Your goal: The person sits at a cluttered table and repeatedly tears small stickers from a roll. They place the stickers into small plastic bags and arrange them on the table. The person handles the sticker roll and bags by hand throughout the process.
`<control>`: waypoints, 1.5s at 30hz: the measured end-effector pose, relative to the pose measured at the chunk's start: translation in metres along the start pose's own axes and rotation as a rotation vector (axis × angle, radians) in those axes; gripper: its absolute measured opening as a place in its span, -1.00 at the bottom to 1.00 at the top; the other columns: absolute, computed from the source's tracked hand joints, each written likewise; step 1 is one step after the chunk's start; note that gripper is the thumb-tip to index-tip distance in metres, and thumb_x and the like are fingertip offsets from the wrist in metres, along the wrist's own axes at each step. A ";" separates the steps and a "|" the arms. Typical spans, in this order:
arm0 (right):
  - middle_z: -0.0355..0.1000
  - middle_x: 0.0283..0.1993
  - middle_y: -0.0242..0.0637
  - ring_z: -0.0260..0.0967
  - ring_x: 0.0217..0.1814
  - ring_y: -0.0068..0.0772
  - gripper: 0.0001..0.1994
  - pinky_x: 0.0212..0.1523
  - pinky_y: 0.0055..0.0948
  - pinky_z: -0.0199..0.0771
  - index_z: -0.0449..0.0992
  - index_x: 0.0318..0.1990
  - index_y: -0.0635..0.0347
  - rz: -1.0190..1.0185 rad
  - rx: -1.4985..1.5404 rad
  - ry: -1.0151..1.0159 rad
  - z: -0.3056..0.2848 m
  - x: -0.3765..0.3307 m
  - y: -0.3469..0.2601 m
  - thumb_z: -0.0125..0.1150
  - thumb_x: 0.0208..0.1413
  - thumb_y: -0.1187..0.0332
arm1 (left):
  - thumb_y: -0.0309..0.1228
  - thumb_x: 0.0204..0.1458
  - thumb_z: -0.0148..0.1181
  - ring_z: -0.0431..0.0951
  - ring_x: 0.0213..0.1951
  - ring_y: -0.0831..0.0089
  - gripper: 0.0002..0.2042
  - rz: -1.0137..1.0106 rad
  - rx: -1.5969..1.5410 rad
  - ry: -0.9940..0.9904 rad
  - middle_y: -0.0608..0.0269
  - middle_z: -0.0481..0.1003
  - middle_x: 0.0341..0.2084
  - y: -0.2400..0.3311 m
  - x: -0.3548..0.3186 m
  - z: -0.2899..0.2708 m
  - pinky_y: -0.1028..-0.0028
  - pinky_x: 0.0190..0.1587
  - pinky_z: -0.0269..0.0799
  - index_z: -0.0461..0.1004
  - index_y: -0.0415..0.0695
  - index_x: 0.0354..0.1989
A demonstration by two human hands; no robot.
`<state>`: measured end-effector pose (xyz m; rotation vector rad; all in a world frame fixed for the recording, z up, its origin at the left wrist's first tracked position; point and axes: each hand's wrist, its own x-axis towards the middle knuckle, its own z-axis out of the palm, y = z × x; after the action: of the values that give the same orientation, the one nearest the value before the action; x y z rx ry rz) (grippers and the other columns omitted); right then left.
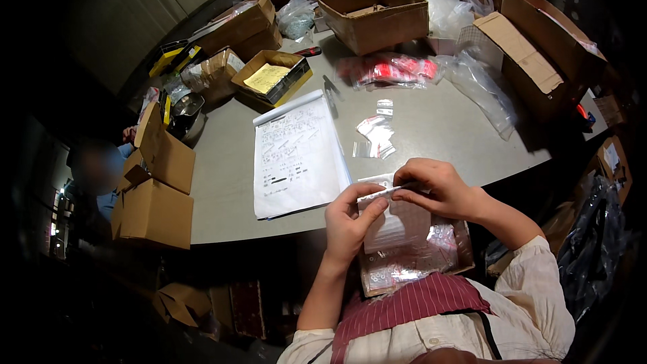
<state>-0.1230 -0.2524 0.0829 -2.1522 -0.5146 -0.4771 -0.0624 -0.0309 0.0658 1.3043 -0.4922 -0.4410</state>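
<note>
My left hand (352, 221) pinches the upper edge of a white sheet (393, 228) between thumb and fingers. The sheet hangs down with its top edge bent over; it looks like a sheet of labels, but I cannot make out its surface. My right hand (435, 187) closes its fingertips on the same edge, to the right of the left thumb. Under the sheet, close to my body, is an open cardboard box (465, 246) of small clear bags (441, 237) holding little ring-shaped parts. Several small white labelled bags (375, 133) lie on the table beyond my hands.
A handwritten notepad (296, 155) lies left on the grey table (226, 182). Cardboard boxes stand left (158, 212), at the back (374, 23) and right (522, 54). Red-marked plastic bags (394, 71) and clear bags (475, 91) lie behind. A person in blue (106, 202) is far left.
</note>
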 end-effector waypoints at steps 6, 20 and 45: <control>0.47 -0.21 -0.10 0.46 -0.20 0.03 -0.77 -0.18 -0.17 0.50 0.52 -0.09 0.22 -0.056 -0.051 0.004 0.004 0.002 0.000 0.38 0.13 0.41 | -0.61 0.17 0.32 0.57 -0.19 0.59 -0.84 -0.078 -0.038 0.025 0.21 0.61 -0.20 -0.005 -0.002 -0.006 0.58 -0.16 0.49 0.60 -0.37 -0.10; 0.56 -0.30 -0.12 0.54 -0.33 -0.23 -0.82 -0.26 -0.34 0.51 0.61 -0.18 0.26 0.233 0.134 -0.056 -0.001 -0.001 0.005 0.36 0.19 0.33 | -0.65 0.12 0.34 0.60 -0.23 0.53 -0.85 0.085 0.172 0.141 0.20 0.62 -0.26 -0.009 -0.002 -0.008 0.57 -0.18 0.52 0.62 -0.38 -0.14; 0.54 -0.09 -0.34 0.44 -0.02 -0.56 -0.61 0.02 -0.46 0.45 0.52 0.10 0.28 0.397 0.587 -0.129 -0.014 -0.002 0.015 0.44 0.14 0.39 | -0.71 -0.03 0.37 0.60 -0.26 0.40 -0.80 0.293 0.343 0.016 0.12 0.61 -0.32 0.004 -0.010 -0.019 0.49 -0.16 0.47 0.70 -0.30 -0.20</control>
<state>-0.1193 -0.2721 0.0799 -1.6580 -0.2415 0.0388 -0.0599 -0.0093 0.0653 1.5327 -0.7572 -0.1026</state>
